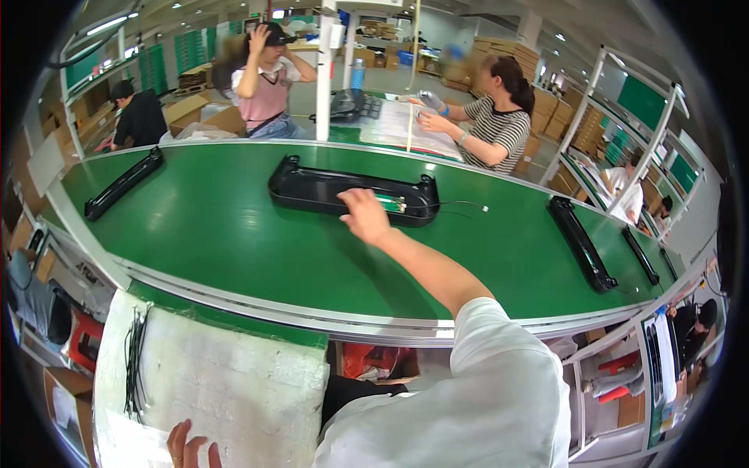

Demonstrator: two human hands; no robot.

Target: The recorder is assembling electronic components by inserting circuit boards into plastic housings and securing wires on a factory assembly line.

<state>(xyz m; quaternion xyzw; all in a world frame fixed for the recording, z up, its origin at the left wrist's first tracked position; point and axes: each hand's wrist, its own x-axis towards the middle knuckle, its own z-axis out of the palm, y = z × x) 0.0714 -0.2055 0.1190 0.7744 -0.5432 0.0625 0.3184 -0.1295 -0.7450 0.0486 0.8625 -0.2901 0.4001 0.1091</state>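
A long black plastic housing with raised ends lies across the green conveyor belt in front of me. Inside it sits a narrow green circuit board, from which a thin dark wire with a small white connector runs out past the housing's right end. My right hand reaches over the near edge of the housing, fingers apart at the board's left end. Part of the board is hidden behind that hand. Low at the left, my left hand rests with spread fingers on a white foam-like work surface.
A bundle of black cables lies on the work surface's left side. More black housings stand on the belt, one far left and several at the right. Across the belt, one person works at a table; another raises both hands.
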